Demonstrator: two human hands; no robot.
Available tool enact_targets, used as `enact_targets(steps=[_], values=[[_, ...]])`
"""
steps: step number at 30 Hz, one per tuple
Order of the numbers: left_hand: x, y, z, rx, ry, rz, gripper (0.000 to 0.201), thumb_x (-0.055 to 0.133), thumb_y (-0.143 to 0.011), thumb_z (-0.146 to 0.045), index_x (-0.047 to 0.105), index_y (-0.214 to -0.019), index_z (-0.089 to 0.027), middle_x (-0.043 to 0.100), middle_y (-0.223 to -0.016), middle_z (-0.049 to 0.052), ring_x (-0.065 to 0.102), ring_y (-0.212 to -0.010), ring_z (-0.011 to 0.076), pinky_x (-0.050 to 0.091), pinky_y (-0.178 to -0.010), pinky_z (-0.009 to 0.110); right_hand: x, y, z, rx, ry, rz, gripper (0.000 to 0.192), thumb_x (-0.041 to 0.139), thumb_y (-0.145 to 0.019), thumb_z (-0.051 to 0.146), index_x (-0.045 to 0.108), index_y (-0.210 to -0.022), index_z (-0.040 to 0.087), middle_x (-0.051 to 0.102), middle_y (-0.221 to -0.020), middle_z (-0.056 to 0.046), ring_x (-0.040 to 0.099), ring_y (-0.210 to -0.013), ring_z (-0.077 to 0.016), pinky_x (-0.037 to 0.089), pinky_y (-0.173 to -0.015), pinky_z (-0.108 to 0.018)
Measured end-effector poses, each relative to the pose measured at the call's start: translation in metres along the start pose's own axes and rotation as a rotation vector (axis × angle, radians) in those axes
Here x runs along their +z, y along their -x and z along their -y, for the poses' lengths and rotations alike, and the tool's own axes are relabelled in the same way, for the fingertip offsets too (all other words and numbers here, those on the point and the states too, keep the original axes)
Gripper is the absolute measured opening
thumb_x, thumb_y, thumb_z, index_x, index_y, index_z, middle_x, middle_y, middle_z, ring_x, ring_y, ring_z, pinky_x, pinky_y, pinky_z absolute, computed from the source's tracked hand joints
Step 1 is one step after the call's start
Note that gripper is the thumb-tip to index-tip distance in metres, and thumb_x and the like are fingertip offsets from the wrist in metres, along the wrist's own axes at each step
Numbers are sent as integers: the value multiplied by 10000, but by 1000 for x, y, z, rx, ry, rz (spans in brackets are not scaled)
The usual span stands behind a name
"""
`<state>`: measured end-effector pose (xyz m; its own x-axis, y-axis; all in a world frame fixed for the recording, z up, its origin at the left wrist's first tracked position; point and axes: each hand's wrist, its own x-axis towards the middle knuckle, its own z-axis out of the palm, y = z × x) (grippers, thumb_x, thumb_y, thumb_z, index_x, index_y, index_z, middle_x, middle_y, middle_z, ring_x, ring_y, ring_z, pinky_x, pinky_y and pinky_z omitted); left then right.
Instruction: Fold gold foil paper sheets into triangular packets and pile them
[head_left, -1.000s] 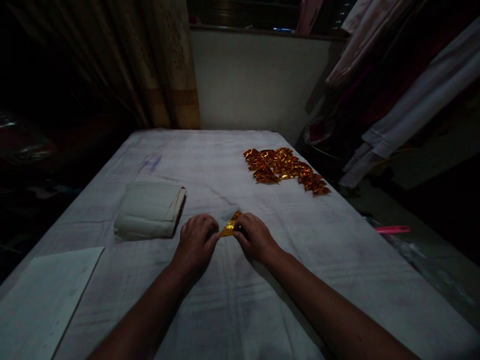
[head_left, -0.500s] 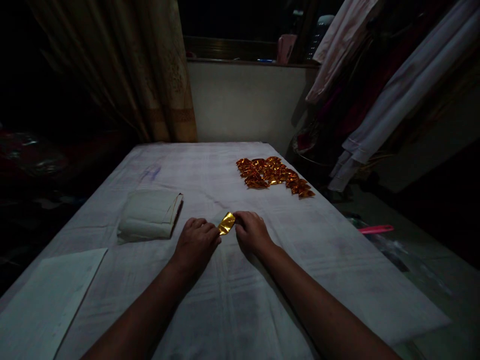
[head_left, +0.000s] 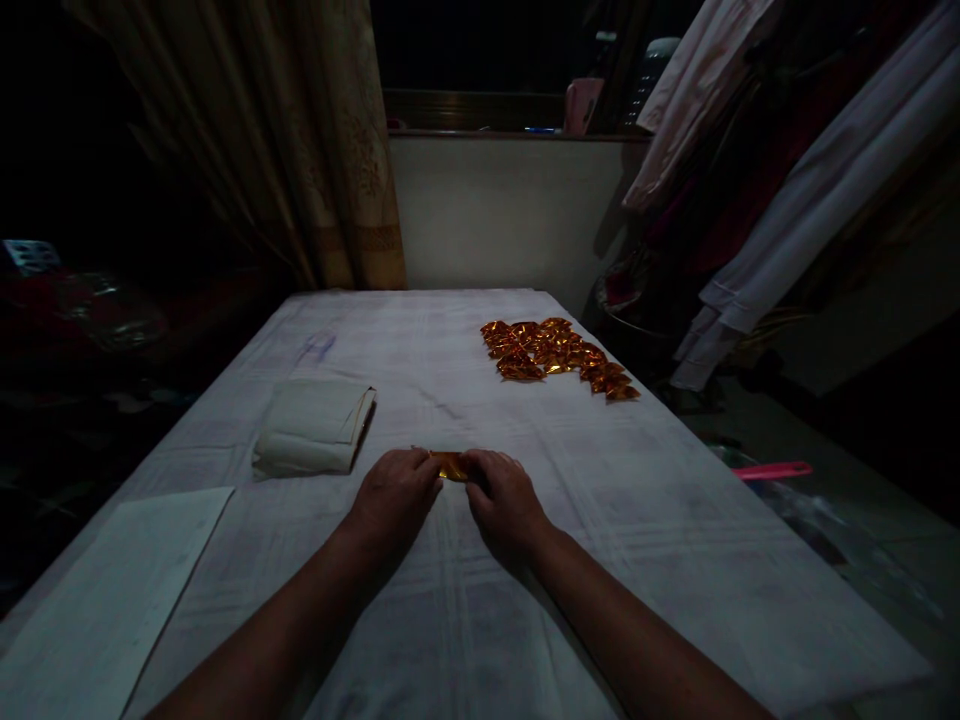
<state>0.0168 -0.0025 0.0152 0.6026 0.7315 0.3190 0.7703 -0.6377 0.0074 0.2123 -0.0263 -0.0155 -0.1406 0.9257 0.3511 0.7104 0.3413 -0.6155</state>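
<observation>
Gold foil paper [head_left: 452, 466] is lying low on the white cloth [head_left: 480, 590], pinched between the two hands and showing only as a small bright strip in the gap between them. Left hand [head_left: 395, 497] is resting knuckles-up just to the left of the strip, its fingers curled down and closing on the foil's left end. Right hand [head_left: 504, 495] is sitting just to the right of it, likewise curled, its fingertips pressing the other end (how much of the sheet is tucked under the palms cannot be told in this dim light). Both forearms are reaching in from the near edge of the cloth and converging on the foil.

Relative to the foil, a folded stack of pale paper [head_left: 313, 427] is lying to the left and a little farther from the person, near but not touching the left hand. A heap of folded gold pieces [head_left: 556, 355] is spreading out well beyond the foil and to its right, close to the far right edge of the cloth. A flat white sheet [head_left: 112, 600] is lying well to the left of the foil and nearer the person.
</observation>
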Motion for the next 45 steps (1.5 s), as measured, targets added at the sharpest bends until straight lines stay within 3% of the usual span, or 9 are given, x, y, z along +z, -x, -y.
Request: enact_targets(steps=[5, 11, 19, 23, 29, 34, 37, 45], values=[[4, 1, -7, -67, 91, -8, 139, 674, -904, -177, 705, -1040, -184, 705, -1005, 81, 638, -938, 258, 511, -876, 416, -9, -9, -4, -51, 73, 92, 360, 647, -777, 78, 695, -1104, 221, 708, -1016, -62, 626, -967, -233, 449, -871, -370], [1, 2, 0, -32, 202, 12, 136, 629, -943, -190, 692, -1063, -205, 707, -1096, 62, 648, -981, 230, 496, -943, 421, -23, -25, -19, -225, 224, 242, 310, 742, -835, 246, 726, -1143, 268, 679, -991, -50, 596, -904, -212, 426, -801, -344], [0, 11, 0, 0, 246, 14, 286, 543, -974, -172, 651, -1229, -242, 668, -1268, 73, 595, -1203, 253, 392, -1095, 519, -17, -21, -19, -486, 273, 45, 160, 619, -952, 249, 729, -1064, 217, 706, -1071, -80, 583, -952, -225, 397, -818, -365], [-3, 17, 1, -11, 264, 70, 371, 526, -984, -179, 607, -1331, -280, 630, -1366, 69, 521, -1329, 277, 342, -1141, 570, -13, -24, -21, -432, 203, 78, 137, 582, -978, 240, 715, -998, 213, 729, -969, -45, 596, -877, -203, 395, -788, -357], [-1, 21, 6, -24, 287, 101, 456, 523, -989, -192, 529, -1432, -301, 614, -1407, 67, 494, -1377, 284, 330, -1159, 587, -16, -30, -23, -344, 148, 170, 130, 583, -970, 254, 707, -983, 216, 727, -1007, -61, 608, -934, -215, 412, -807, -358], [2, 22, 6, -30, 285, 82, 442, 510, -994, -191, 536, -1424, -289, 613, -1413, 71, 492, -1381, 276, 307, -1179, 585, -20, -33, -20, -424, 141, 249, 159, 593, -934, 212, 696, -1056, 214, 723, -1045, -66, 610, -942, -217, 421, -819, -367], [0, 22, 5, -45, 291, 90, 433, 514, -991, -183, 548, -1409, -289, 613, -1413, 69, 492, -1379, 273, 299, -1182, 589, -19, -34, -21, -432, 130, 211, 133, 583, -944, 198, 697, -1011, 212, 729, -1014, -58, 614, -911, -209, 412, -795, -359], [-2, 21, 5, -27, 290, 83, 417, 503, -999, -201, 551, -1405, -284, 628, -1387, 69, 500, -1370, 277, 327, -1164, 588, -9, -38, -19, -150, 38, 149, 91, 661, -905, 200, 667, -816, 217, 696, -934, -29, 608, -894, -195, 396, -802, -351]])
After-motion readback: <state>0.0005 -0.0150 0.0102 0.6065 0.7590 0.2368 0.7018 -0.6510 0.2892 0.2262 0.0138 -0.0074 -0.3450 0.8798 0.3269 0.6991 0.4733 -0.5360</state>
